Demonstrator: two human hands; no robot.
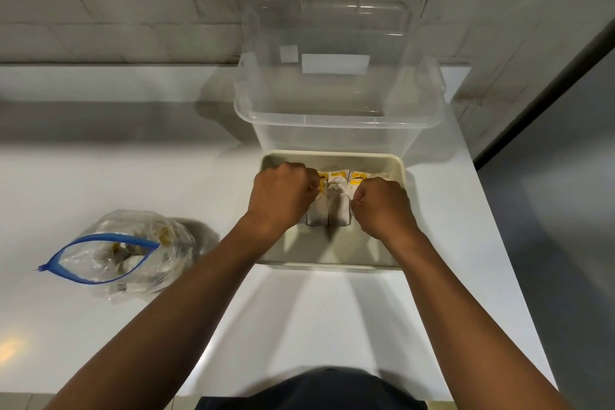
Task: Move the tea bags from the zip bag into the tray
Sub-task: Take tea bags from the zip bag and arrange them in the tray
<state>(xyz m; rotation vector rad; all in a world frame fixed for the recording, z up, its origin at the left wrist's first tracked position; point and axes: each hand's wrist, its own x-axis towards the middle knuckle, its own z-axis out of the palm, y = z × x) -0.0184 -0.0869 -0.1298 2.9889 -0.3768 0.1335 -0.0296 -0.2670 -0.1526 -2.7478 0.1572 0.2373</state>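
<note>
On the white counter (pixel 100 176), the cream tray (pixel 332 251) is sitting just in front of a clear plastic tub (pixel 339 110) and already holding a small row of tea bags (pixel 332 206) standing side by side, so the job is looking partly done. Both hands are working inside the tray, the left hand (pixel 281 195) and the right hand (pixel 382 206) curling their fingers against either end of that row, apparently squaring it up. Over to the left, well apart, the zip bag (pixel 129 255) is lying open, more tea bags showing inside, still waiting to go across.
</note>
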